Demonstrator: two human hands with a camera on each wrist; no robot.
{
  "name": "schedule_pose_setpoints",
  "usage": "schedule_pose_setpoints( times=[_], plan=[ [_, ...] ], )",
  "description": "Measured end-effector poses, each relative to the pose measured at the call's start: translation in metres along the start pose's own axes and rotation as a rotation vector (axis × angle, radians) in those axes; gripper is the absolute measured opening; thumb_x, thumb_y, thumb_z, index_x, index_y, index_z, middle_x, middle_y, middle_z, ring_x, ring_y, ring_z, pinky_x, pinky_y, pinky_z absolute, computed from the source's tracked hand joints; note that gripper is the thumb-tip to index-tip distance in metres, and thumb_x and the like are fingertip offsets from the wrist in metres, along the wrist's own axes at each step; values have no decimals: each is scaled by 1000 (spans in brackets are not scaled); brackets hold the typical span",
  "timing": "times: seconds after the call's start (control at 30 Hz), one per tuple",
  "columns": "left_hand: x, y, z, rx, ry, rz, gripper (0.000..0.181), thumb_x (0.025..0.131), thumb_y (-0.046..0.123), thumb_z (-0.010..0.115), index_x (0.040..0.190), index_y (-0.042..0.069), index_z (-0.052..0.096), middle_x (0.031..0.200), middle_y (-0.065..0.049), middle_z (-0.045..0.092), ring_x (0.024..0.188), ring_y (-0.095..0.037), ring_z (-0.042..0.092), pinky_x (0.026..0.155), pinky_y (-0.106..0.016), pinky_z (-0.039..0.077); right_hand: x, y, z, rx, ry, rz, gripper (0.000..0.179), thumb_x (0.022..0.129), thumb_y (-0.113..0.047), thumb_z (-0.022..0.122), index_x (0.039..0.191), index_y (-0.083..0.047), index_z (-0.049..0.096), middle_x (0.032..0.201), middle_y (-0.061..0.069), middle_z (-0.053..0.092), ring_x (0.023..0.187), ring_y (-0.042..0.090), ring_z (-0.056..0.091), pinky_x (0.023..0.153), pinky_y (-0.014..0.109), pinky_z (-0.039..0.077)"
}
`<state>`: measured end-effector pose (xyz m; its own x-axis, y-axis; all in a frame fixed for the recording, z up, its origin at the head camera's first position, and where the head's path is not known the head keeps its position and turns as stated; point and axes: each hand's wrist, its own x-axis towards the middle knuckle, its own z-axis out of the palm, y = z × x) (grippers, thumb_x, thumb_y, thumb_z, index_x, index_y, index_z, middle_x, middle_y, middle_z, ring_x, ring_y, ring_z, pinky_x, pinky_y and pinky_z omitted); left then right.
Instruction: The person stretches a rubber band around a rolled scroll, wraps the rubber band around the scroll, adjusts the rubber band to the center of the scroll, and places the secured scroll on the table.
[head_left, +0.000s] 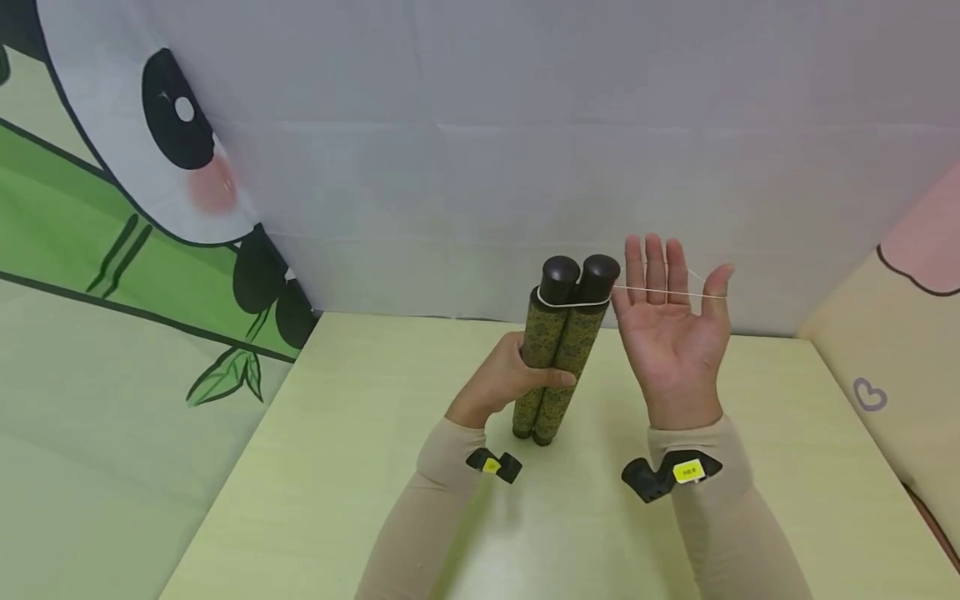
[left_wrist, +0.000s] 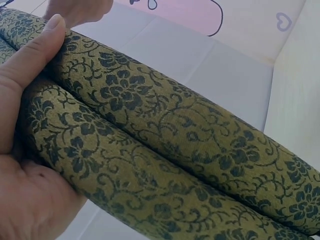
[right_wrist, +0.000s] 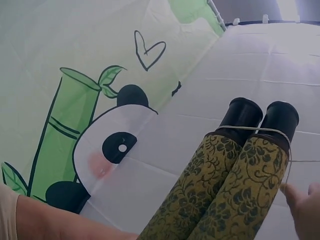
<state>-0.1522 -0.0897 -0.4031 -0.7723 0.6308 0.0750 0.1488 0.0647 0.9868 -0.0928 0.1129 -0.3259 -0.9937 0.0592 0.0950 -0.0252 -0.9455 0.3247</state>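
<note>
Two slender rolls [head_left: 576, 340], side by side and touching, stand at a tilt above the worktop [head_left: 330, 450], their tops leaning right; whether their lower ends touch it I cannot tell. Each is wrapped in olive-gold cloth with a dark flower-and-vine pattern and ends in a glossy black knob [head_left: 560, 279]. A thin pale band [head_left: 576, 305] circles both just below the knobs and stretches right.

The left hand [head_left: 516, 377] comes in from the near left, its grip curled snugly round both rolls at mid-length, thumb lying across their near side. The right hand [head_left: 672, 333] stands upright to the right, palm toward the person, fingers straight up and thumb spread to the right. Its grip is fully spread and pinches nothing; the band runs taut across the fingers to the thumb.
</note>
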Motion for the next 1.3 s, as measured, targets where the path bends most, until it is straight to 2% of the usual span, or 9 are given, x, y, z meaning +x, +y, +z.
schedule_pose_setpoints(
  times=[0.23, 0.4, 0.6, 0.77, 0.9, 1.03, 1.2, 1.3],
  plan=[
    [0, 1, 0, -2, 7, 8, 37, 83, 10, 84, 117, 2, 69, 104, -8, 72, 95, -21, 69, 89, -36, 53, 2, 0, -7, -89, 26, -47, 54, 94, -31, 75, 137, -4, 59, 147, 12, 52, 136, 40, 48, 111, 59, 33],
    [0, 0, -1, -7, 21, 7, 38, 83, 9, 83, 116, 1, 68, 103, -8, 72, 93, -21, 69, 87, -36, 54, 3, 2, -16, -244, -48, -61, 52, 92, -24, 77, 136, -1, 61, 148, 16, 50, 143, 39, 38, 107, 65, 35],
    [0, -1, -2, -1, 30, 4, 37, 82, 9, 85, 114, 1, 69, 101, -8, 73, 92, -21, 69, 87, -36, 54, 4, 4, -28, -475, -157, -87, 56, 83, -21, 85, 133, -5, 64, 145, 16, 55, 144, 37, 36, 101, 59, 45],
    [0, -1, -4, -26, 25, 11, 39, 82, 7, 84, 117, 1, 69, 103, -9, 72, 94, -22, 69, 88, -37, 54, 6, 8, -32, -601, -201, -127, 65, 88, -15, 82, 146, -13, 52, 144, 13, 55, 138, 35, 44, 96, 53, 51],
    [0, -1, -5, -30, 29, 12, 39, 82, 5, 84, 118, 0, 68, 103, -9, 73, 94, -21, 69, 88, -37, 54, 7, 15, -34, -779, -222, -240, 76, 86, -18, 84, 152, -13, 46, 142, 13, 55, 124, 33, 57, 91, 47, 56],
    [0, 1, -5, -19, 41, 16, 39, 81, 5, 84, 116, -1, 69, 102, -9, 73, 92, -20, 69, 88, -36, 54, 7, 19, -36, -907, -277, -345, 81, 78, -22, 90, 147, -4, 52, 137, 16, 60, 122, 33, 59, 90, 46, 56],
    [-1, 1, -5, -16, 32, 19, 40, 81, 5, 85, 117, 0, 69, 103, -9, 73, 94, -21, 69, 89, -37, 54, 1, 19, -35, -1021, -397, -390, 73, 74, -21, 94, 136, -1, 62, 136, 16, 63, 129, 31, 57, 96, 42, 53],
    [-2, 1, -5, -15, 31, 19, 39, 81, 5, 85, 116, 0, 69, 102, -9, 73, 94, -21, 69, 89, -37, 54, -2, 20, -32, -1094, -473, -423, 57, 83, -7, 85, 134, 2, 63, 133, 17, 64, 128, 30, 58, 101, 40, 50]
  ],
)
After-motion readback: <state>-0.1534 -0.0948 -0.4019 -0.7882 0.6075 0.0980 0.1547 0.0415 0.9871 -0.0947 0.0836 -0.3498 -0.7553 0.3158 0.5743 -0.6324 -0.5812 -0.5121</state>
